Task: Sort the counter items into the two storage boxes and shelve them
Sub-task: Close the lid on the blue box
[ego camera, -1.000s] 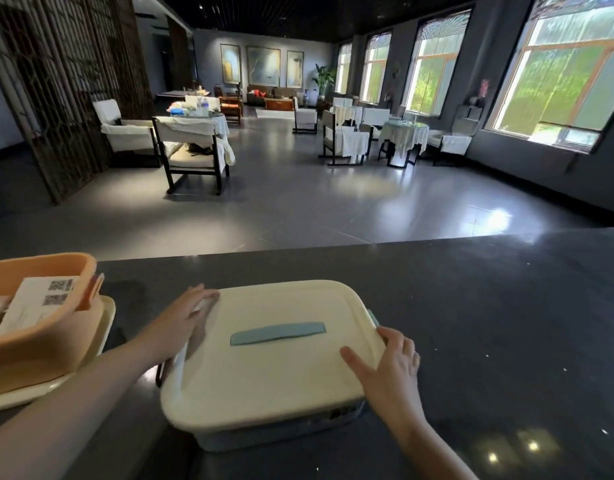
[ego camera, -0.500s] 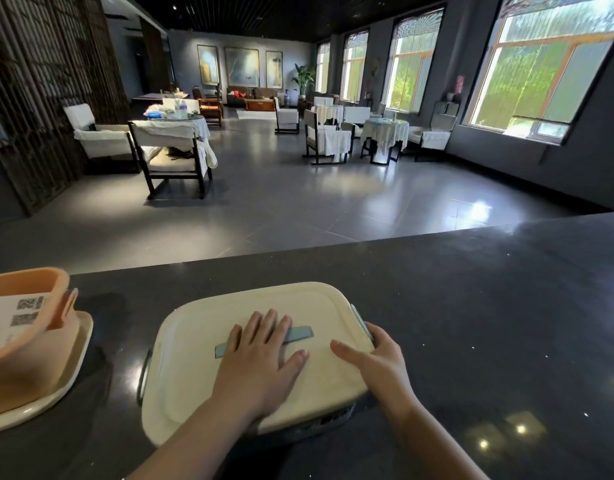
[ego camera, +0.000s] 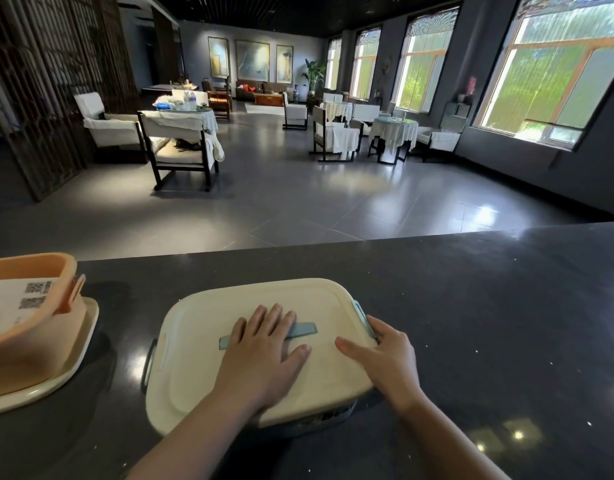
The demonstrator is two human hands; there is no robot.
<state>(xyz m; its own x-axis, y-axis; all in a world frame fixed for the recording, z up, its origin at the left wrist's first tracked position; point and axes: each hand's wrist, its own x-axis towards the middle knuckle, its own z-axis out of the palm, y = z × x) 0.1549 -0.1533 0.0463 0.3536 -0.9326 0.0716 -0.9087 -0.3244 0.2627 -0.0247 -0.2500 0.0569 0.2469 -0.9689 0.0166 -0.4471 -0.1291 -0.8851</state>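
Note:
A storage box with a cream lid (ego camera: 208, 341) and a flat blue handle (ego camera: 304, 330) sits on the dark counter in front of me. My left hand (ego camera: 264, 355) lies flat on the middle of the lid, fingers straight, covering part of the handle. At the lid's right edge my right hand (ego camera: 385, 358) rests with its fingers by the blue side latch (ego camera: 359, 311) and its thumb on the lid top. An open orange storage box (ego camera: 32, 344) stands at the left on its cream lid (ego camera: 49, 389), with a white packet (ego camera: 14, 303) bearing QR codes inside.
The black stone counter (ego camera: 472, 323) stretches away to the right. Beyond its far edge lies a dining room with chairs (ego camera: 181, 150) and cloth-covered tables (ego camera: 392, 131), and large windows on the right wall.
My left hand moved from the lid's left edge to the centre of the lid and now presses flat there. The right hand stayed at the right edge.

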